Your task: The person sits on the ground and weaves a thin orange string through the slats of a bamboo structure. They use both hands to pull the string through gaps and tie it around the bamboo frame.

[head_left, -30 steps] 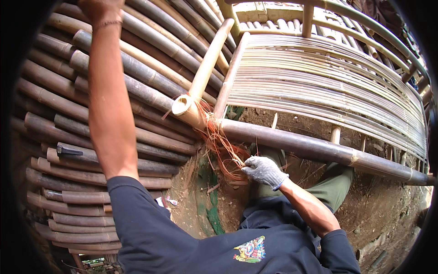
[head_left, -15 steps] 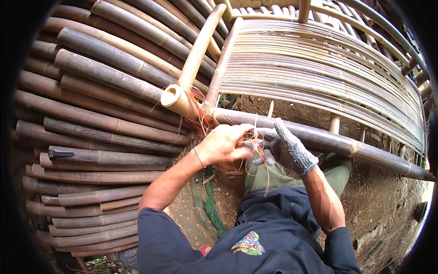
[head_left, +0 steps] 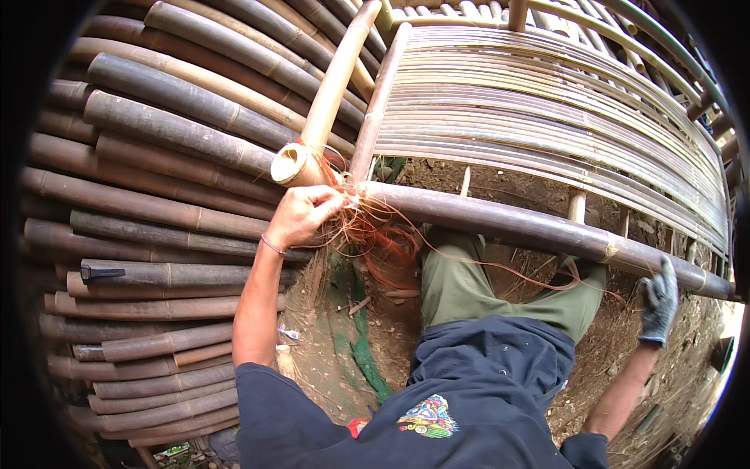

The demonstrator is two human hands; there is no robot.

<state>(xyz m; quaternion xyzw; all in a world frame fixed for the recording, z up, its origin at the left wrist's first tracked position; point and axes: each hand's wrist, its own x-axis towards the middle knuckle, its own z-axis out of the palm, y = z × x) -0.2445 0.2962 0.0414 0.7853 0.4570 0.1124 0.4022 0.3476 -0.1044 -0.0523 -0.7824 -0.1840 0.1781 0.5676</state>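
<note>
My bare left hand is closed in a pinch on thin orange fibre strands at the corner of a bamboo frame. The tangled strands hang around the joint where the dark front pole meets the light upright-lying poles. One long loose strand runs right from the tangle, over my trouser legs. My right hand, in a grey glove, is far to the right beside the front pole. Its fingers reach up near the pole's edge, apart from one another. The strand's end lies near this glove, not plainly in it.
Dark bamboo poles are stacked along the left, with a small black strapped object on one. Beyond the front pole lies a panel of thin bamboo slats. A green strip lies on the dirt floor between the stack and my legs.
My hands were together over the strands near the middle. The left has moved left to the frame's corner, and the right has swung far right. A long strand now stretches between them.
</note>
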